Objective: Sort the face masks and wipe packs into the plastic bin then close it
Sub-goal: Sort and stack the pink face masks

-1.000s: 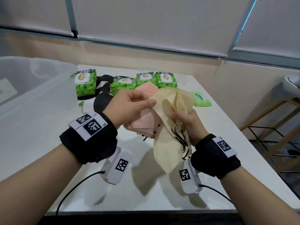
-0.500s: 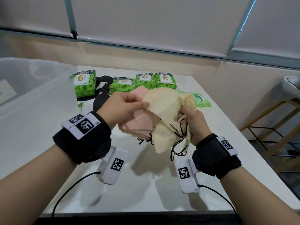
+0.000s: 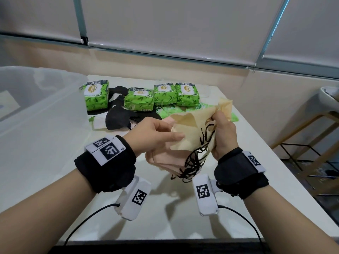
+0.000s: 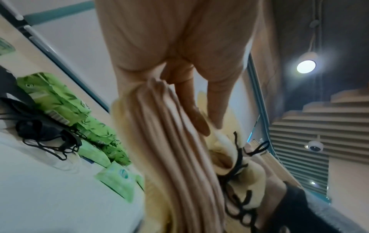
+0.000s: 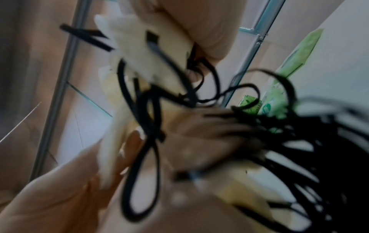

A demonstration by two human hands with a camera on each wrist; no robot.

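Note:
Both hands hold a bundle of face masks above the white table. My left hand grips a stack of pink masks and pinches the beige masks with its thumb on top. My right hand grips the beige masks' other end, black ear loops dangling below. In the left wrist view the pink stack hangs from my fingers. The right wrist view is blurred, with tangled ear loops. Several green wipe packs stand in a row at the table's far side. Black masks lie before them.
A large clear plastic bin stands open at the left, close beside my left arm. Small flat green wipe sachets lie behind the bundle. The table's right edge drops to a floor with a wooden stool.
The beige masks, hanging low a second ago, have been lifted and laid flatter over the pink stack. My right hand rose and moved right; my left thumb now presses on the beige masks.

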